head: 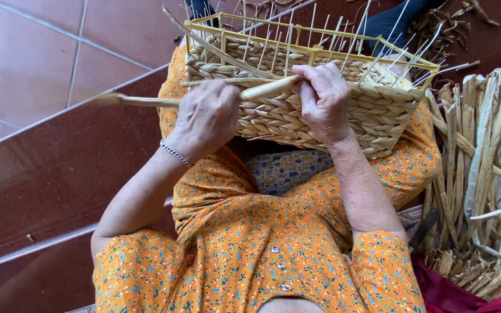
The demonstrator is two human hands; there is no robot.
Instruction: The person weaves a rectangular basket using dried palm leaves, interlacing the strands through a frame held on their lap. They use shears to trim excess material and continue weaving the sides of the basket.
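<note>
Red tiled floor. Basket on lap: lower walls woven, upper frame w/ bare stakes left. Left hand and right hand both closed on strand.

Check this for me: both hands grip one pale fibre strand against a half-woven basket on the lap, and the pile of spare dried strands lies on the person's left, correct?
Not quite. In the head view, both hands, left hand and right hand, grip the strand against the basket, but the pile of dried strands lies on the person's right.
</note>
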